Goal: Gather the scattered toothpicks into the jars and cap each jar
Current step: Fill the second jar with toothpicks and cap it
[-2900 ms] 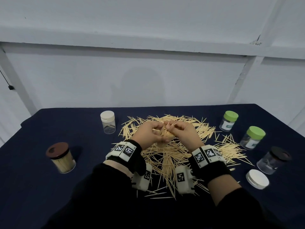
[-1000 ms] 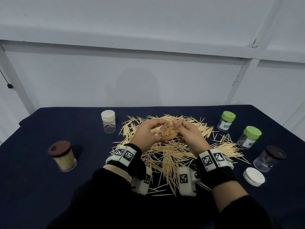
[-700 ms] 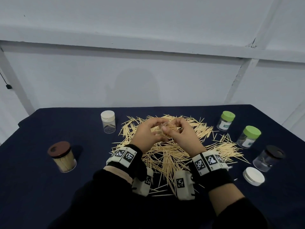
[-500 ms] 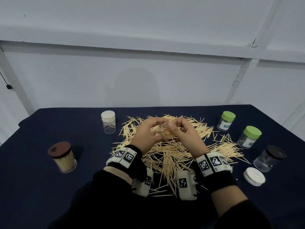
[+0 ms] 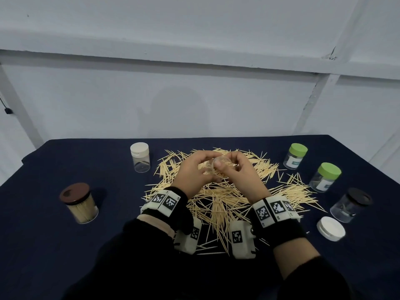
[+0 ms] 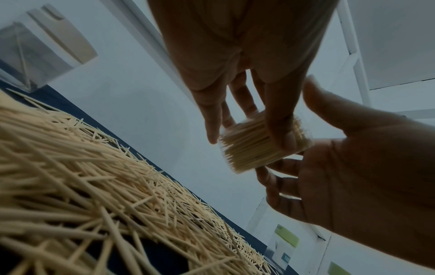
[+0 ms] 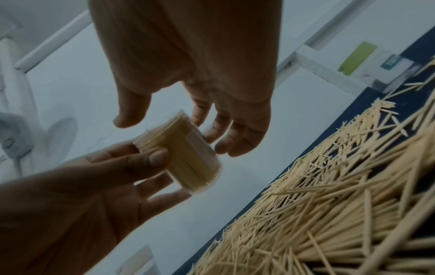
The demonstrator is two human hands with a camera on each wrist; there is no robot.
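Left hand (image 5: 192, 172) grips a clear jar (image 6: 261, 145) packed with toothpicks, thumb and fingers curled round its wall, lifted above the pile at the middle of the surface (image 5: 54, 245). Right hand (image 5: 240, 172) also on the jar, fingertips against its side, thumb at the open mouth; uncapped. Loose toothpicks (image 5: 218, 200) spread under both hands. Brown-lidded jar (image 5: 79, 202), full, near left edge. White-lidded jar (image 5: 140, 156) toward far left. Two green-lidded jars (image 5: 295, 156) and a black-lidded jar (image 5: 350, 204) along the right edge; loose white lid (image 5: 330, 228) just beside the black one.
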